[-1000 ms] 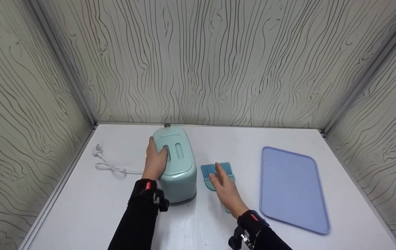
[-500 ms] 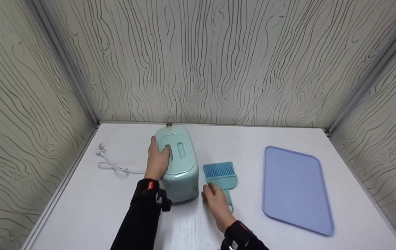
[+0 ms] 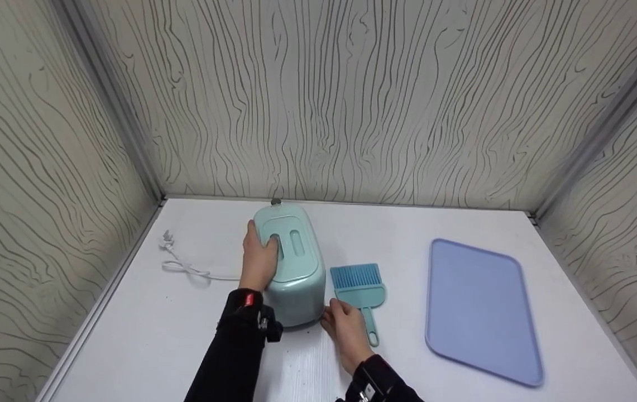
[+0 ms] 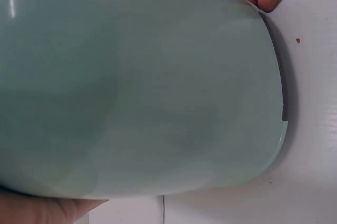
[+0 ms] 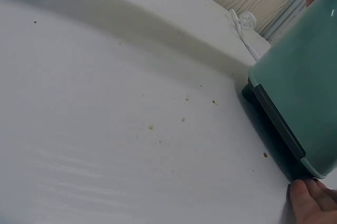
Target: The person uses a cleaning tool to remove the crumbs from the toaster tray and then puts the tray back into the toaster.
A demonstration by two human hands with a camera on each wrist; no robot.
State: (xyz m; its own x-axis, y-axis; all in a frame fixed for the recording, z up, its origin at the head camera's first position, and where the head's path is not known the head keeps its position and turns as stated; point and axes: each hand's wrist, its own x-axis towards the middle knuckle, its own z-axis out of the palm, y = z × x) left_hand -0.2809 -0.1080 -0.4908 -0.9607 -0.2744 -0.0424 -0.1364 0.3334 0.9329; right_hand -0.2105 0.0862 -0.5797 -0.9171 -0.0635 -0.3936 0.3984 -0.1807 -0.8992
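A mint-green toaster (image 3: pixel 298 301) with two slot-shaped recesses in its top stands on the white table. My left hand (image 3: pixel 258 261) grips its left side, thumb in the nearer recess and fingers down the side. My right hand (image 3: pixel 348 329) is at the toaster's lower right corner. In the right wrist view its fingers (image 5: pixel 310 195) are right at the base edge, loosely bent; the left wrist view shows those fingertips against the lower side. A dark strip (image 5: pixel 279 124) runs along the bottom of the near end. Just beyond the right hand lies a green brush (image 3: pixel 362 295) with blue bristles.
To the right lies a flat lavender tray (image 3: pixel 483 310). A white cord (image 3: pixel 201 273) runs left from the toaster to a plug (image 3: pixel 166 240). Small crumbs (image 5: pixel 151 127) dot the table by the toaster's near end. Wood-patterned walls (image 3: pixel 329 100) enclose the table.
My right hand has moved from over the brush down and left to the toaster's lower corner, uncovering the brush. The left hand has kept its grip on the toaster.
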